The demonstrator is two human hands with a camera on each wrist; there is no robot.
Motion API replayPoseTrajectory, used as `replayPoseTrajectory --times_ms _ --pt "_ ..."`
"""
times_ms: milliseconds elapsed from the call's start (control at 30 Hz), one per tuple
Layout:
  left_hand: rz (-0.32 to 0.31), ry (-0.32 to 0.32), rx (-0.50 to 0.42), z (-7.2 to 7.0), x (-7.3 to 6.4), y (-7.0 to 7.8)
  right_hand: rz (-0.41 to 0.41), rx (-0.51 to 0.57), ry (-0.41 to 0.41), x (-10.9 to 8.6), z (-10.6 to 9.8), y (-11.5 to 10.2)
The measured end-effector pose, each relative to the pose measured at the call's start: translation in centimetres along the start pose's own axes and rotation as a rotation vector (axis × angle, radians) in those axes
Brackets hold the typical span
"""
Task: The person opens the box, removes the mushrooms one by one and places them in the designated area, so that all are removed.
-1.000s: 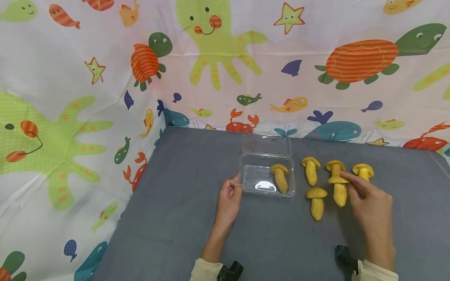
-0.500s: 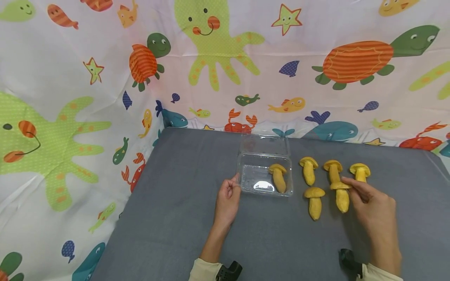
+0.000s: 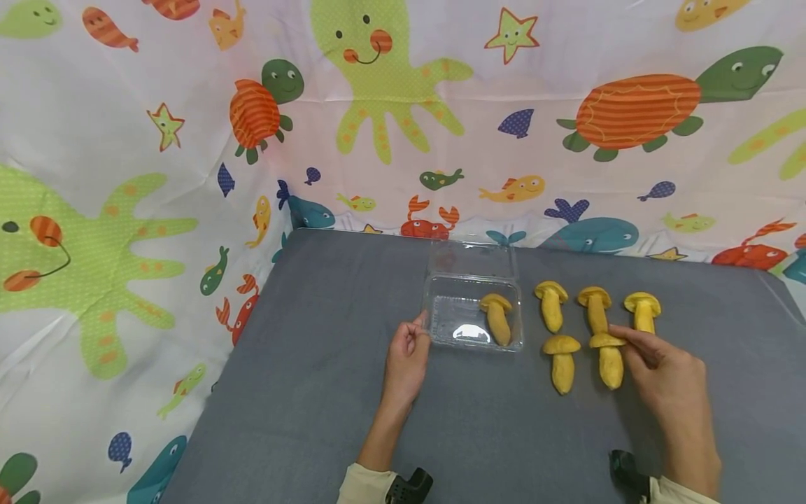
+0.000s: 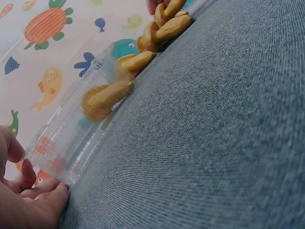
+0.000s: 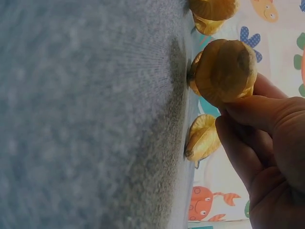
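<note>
In the head view, my right hand pinches a yellow mushroom by its cap, thumb and forefinger at its right side. The cap overlaps the stem of another mushroom behind it. My left hand holds the left edge of a clear plastic clamshell box, whose lid stands open at the back. One mushroom lies in the box, at its right side. In the right wrist view, the pinched mushroom points its stem end at the camera, close over the cloth.
To the right of the box lie more mushrooms: one at the back, one in front of it, and one behind my right hand. A grey cloth covers the table. A printed sea-animal curtain hangs behind and at the left.
My right hand has drawn the pinched mushroom a little toward the front edge, uncovering more of the mushroom behind it. My left hand stays at the box.
</note>
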State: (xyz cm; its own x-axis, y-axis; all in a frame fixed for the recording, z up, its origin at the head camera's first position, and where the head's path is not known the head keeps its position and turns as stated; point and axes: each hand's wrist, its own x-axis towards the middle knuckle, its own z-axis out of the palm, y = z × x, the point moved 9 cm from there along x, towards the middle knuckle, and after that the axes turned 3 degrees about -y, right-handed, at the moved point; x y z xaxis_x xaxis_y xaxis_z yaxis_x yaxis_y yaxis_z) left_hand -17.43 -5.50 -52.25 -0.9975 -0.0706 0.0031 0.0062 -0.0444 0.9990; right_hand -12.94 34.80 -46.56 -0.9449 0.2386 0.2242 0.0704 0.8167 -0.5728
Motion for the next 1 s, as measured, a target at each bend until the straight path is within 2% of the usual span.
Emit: replayPoseTrajectory --times_ms 400,700,1000 --pt "-0.007 -0.002 -0.009 0.05 -0.09 0.14 -0.038 -0.023 -0.016 -0.09 0.09 0.08" --pt "0.005 -0.005 0.015 -0.02 -0.07 0.18 -0.015 -0.062 -0.058 -0.12 0.27 0.38" --pt "0.031 -0.012 0.027 -0.02 -0.08 0.33 -0.016 -0.052 -0.094 -0.35 0.65 0.27"
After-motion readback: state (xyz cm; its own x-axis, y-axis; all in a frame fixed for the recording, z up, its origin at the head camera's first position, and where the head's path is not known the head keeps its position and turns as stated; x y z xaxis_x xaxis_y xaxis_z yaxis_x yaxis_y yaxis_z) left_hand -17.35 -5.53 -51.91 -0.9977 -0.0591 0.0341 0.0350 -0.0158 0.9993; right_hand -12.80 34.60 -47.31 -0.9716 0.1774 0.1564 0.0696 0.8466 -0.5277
